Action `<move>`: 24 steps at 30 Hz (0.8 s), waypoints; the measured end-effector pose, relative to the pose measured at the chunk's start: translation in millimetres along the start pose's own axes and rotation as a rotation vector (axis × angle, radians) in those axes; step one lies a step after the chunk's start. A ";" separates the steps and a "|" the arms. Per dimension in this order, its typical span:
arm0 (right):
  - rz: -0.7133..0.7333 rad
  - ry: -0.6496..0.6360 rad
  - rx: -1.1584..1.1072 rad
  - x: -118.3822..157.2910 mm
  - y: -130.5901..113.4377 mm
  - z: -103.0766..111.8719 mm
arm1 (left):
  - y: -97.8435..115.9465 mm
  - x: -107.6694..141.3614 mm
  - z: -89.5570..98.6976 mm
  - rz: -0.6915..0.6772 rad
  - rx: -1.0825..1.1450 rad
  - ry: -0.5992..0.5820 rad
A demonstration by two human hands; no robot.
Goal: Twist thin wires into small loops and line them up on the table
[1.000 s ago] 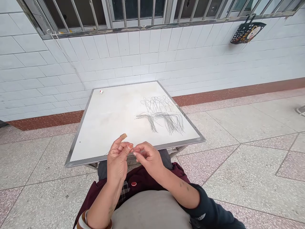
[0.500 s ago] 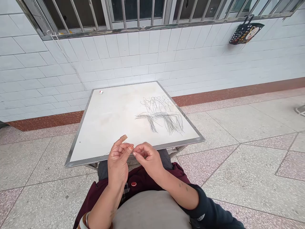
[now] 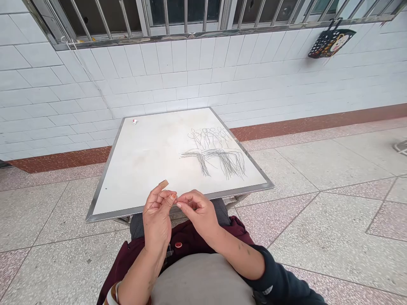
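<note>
Wall and window: white tiles (image 3: 178,79) behind the table, metal bars (image 3: 186,17) above; a patterned bag (image 3: 332,43) hangs at right.
Table: white top (image 3: 143,156) with a metal edge, in front of you; a small red-and-white item (image 3: 135,121) sits near the far left corner.
Looped strands: a row of thin dark pieces (image 3: 206,137) on the right half, loops toward the wall.
Loose strands: a darker, overlapping spread (image 3: 233,163) nearer you.
Left hand: yours (image 3: 157,214), thumb and fingertip pinched on a thin piece (image 3: 176,199) – too fine to make out fully; one finger, tan-wrapped at its tip (image 3: 163,184), is extended.
Right hand: yours (image 3: 199,212), thumb and forefinger pinched at the same piece, beside the left fingertips, over the near edge.
Handling: probably very light, thin and springy, wire-like; likely to bend or snag on its neighbours.
Hold: best by the plain shank – squeezing a loop could flatten it.
</note>
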State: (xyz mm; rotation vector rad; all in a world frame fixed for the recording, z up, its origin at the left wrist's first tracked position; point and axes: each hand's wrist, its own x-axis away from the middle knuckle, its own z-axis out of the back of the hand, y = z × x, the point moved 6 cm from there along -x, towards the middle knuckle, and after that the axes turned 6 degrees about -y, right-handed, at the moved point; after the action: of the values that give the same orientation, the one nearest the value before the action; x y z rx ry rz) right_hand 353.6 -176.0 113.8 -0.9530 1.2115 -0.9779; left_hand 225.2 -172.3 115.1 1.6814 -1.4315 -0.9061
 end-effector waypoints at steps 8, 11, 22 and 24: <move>0.017 0.020 0.021 -0.1 -5.6 0.9 | -3.2 -0.8 -0.7 0.015 0.047 -0.026; 0.040 0.024 0.043 -0.8 -8.1 1.9 | -4.0 -1.5 -0.2 0.025 0.053 -0.030; 0.113 -0.012 0.078 -2.3 -10.4 3.2 | -2.8 -1.0 -1.5 0.017 0.039 -0.031; 0.071 0.002 0.049 -1.9 -8.4 2.9 | -1.7 0.6 -2.6 0.000 0.034 -0.026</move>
State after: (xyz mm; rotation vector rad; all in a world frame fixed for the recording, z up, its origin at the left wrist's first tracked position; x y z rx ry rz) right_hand 355.6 -176.6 122.6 -0.8650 1.2099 -0.9482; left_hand 228.4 -172.5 114.8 1.7004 -1.4711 -0.9114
